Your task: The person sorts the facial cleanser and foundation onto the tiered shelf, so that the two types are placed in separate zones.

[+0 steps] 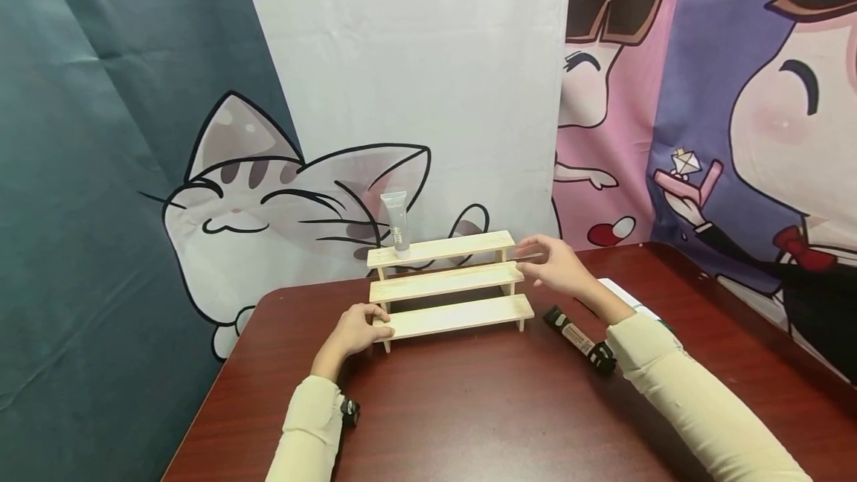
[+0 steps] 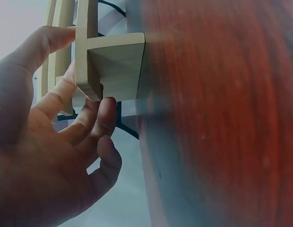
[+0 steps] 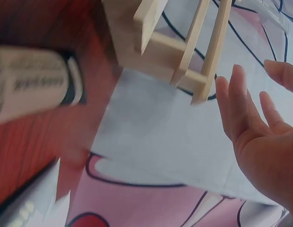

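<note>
A three-step wooden display rack (image 1: pixel 462 316) stands on the table in the head view. My left hand (image 1: pixel 355 329) grips the left end of its lowest step; in the left wrist view the thumb (image 2: pixel 56 39) lies on the board's upper face and other fingers curl at its end and underside. At the rack's right end is my right hand (image 1: pixel 559 266), fingers loosely bent beside the upper steps. The right wrist view has that hand (image 3: pixel 264 142) holding nothing, its fingertips close to the top board. A clear squeeze tube (image 1: pixel 399 225) stands cap-down on the top step, toward the left.
A dark tube with a tan label (image 1: pixel 579 337) lies on the reddish-brown table (image 1: pixel 469 415), right of the rack. Beyond it, partly behind the right forearm, lies a white flat item (image 1: pixel 629 296). A cartoon-printed cloth (image 1: pixel 415 80) hangs behind the table.
</note>
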`<state>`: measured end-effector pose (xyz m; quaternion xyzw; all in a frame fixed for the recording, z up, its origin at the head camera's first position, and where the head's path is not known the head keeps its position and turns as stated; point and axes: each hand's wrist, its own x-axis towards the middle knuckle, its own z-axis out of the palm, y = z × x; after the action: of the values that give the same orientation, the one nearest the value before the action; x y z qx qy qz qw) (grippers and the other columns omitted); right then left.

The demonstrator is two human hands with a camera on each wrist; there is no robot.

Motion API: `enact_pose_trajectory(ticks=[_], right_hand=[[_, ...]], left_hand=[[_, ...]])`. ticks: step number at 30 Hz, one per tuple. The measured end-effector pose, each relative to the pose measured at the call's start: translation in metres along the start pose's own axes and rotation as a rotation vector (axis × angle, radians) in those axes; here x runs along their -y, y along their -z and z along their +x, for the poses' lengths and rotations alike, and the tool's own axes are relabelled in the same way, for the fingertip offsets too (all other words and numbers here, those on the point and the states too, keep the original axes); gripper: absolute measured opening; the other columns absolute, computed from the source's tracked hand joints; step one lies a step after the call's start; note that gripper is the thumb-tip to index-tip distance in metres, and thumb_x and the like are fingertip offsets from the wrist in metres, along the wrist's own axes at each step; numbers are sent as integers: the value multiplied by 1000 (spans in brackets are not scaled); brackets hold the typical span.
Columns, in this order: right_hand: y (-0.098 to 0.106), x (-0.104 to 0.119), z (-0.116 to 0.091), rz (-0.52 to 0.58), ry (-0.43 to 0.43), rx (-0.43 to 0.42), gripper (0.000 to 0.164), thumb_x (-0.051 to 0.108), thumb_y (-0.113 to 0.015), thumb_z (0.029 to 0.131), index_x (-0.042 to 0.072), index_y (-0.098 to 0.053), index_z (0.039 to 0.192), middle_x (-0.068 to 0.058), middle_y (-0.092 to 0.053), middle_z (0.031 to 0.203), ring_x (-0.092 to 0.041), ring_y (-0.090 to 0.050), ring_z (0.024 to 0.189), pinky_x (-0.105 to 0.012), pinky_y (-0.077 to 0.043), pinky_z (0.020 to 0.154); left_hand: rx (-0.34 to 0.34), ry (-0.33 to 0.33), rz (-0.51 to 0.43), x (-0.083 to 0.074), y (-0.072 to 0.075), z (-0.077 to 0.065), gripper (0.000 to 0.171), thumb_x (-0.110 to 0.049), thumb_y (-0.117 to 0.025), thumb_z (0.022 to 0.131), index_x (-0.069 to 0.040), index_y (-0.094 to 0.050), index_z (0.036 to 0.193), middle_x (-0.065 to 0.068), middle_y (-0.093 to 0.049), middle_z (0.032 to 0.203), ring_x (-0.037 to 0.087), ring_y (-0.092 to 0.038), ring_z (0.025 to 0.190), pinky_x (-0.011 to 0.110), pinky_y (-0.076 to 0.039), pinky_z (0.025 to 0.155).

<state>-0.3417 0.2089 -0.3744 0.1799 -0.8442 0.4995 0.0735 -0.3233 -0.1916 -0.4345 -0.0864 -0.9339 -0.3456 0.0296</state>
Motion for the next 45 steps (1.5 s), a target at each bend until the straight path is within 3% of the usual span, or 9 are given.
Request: enact_pose_trajectory(ticks=[6,18,30,36,45], right_hand=[[17,-8,-10,-53,-6,-16,34,8,-72,89,1,-59,120,-24,-67,115,-32,-68,94,-44,-58,62],[42,-29,-28,-119,-8,-24,33,9,-74,87,-2,-62,117,-25,-69,109,-19,-70,84,-38,-58,61],[66,-48,-48,-231,-36,-4,36,12,-77,86,-2,-63,117,-24,-70,108,-29,-71,84,-32,-57,63],[75,-53,-58,-322,-31,9,35,16,-78,86,-1,-65,114,-21,-71,106,-33,-68,96,-33,-53,72],[77,-62,-68,-310,-62,63,35,12,-76,86,-5,-64,114,-23,-70,105,-32,-68,95,-28,-52,67]], left_hand=[[-16,11,-36,-1,0,1,20,-17,-85,69,-13,-74,86,5,-70,90,22,-59,85,36,-48,78],[-2,83,-92,-1,-1,2,21,-13,-87,69,-10,-74,86,5,-68,91,23,-56,89,34,-45,80],[1,111,-113,-2,-1,0,21,-13,-86,70,-10,-75,88,10,-68,104,27,-57,101,41,-46,93],[6,129,-113,-3,-2,0,20,-14,-86,71,-11,-75,88,11,-68,107,27,-57,103,43,-46,93],[1,146,-113,-3,-1,-1,19,-15,-85,71,-12,-76,87,12,-68,108,27,-57,102,40,-45,92]])
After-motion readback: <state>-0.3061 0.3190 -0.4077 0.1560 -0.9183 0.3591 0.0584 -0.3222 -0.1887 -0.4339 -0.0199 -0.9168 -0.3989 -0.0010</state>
